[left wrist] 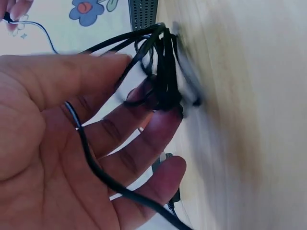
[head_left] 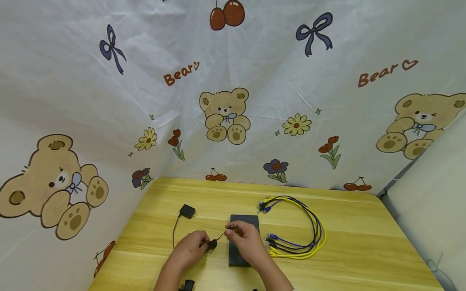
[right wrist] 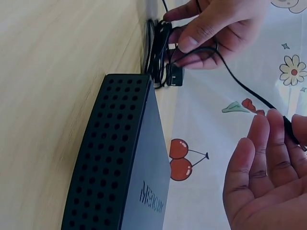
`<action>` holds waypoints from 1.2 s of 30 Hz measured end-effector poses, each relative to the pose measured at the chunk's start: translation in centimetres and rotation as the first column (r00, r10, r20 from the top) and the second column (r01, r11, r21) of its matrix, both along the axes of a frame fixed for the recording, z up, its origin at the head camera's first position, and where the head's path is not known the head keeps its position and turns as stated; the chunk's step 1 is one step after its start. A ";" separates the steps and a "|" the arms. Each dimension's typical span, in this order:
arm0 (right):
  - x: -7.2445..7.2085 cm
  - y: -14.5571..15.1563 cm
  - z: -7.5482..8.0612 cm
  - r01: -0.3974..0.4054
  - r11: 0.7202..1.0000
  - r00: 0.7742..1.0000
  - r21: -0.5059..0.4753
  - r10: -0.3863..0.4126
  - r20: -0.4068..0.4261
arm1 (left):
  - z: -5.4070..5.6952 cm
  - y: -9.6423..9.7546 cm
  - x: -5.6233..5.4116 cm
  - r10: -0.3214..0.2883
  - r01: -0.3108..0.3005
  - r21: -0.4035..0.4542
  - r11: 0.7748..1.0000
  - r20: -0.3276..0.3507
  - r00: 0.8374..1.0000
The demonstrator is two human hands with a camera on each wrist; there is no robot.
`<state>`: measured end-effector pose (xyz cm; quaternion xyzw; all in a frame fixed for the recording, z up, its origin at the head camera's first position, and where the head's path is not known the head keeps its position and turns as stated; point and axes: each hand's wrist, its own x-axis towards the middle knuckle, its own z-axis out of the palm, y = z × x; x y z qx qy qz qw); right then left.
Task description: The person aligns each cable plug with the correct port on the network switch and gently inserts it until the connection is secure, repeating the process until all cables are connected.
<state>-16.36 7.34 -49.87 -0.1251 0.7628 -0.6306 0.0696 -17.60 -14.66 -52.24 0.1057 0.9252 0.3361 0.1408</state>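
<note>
My left hand point(head_left: 190, 249) holds a bundled black power cord point(head_left: 212, 245) between thumb and fingers, low over the table. In the left wrist view the folded loops of the cord point(left wrist: 165, 72) hang at the fingertips, and one strand crosses the palm. From the bundle a thin strand runs to my right hand point(head_left: 249, 242), which pinches the cord's plug end point(right wrist: 289, 130). The cord's other end leads to a black power adapter point(head_left: 187, 211) lying on the table. Beneath the right hand lies a flat black box point(head_left: 244, 219) with a perforated side, partly covered by that hand.
To the right, yellow, black and blue network cables point(head_left: 322, 238) lie in a curve on the wooden table point(head_left: 364, 234). A dark object point(head_left: 189, 285) sits at the near edge beside the left forearm. A printed bear curtain point(head_left: 262, 81) stands behind the table.
</note>
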 end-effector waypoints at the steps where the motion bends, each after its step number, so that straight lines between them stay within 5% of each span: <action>1: 0.0 0.0 0.0 -0.003 1.000 1.000 0.006 0.003 -0.003 | 0.0 0.0 0.0 -0.004 0.004 0.009 1.000 -0.001 1.000; 12: 0.1 -0.2 0.1 -0.027 0.998 0.999 0.049 0.029 -0.039 | 1.3 0.5 0.8 -0.051 0.053 0.078 0.996 -0.021 0.998; 17: 0.4 -0.2 0.4 -0.027 0.997 0.997 0.073 0.032 -0.066 | 2.3 2.1 0.8 -0.096 0.121 0.302 0.946 -0.098 0.991; 21: 0.5 -0.3 0.6 0.002 0.997 0.995 0.073 0.005 -0.095 | 2.6 3.0 0.7 -0.065 0.111 0.369 0.923 -0.136 0.989; 27: 0.6 -0.2 0.5 0.048 0.993 0.991 0.105 -0.035 -0.126 | 2.5 3.2 0.7 -0.024 0.077 0.374 0.924 -0.143 0.989; 36: 0.5 -0.3 -0.2 0.049 0.976 0.983 0.212 -0.009 -0.185 | 2.0 2.8 0.2 -0.027 0.086 0.267 0.960 -0.218 0.976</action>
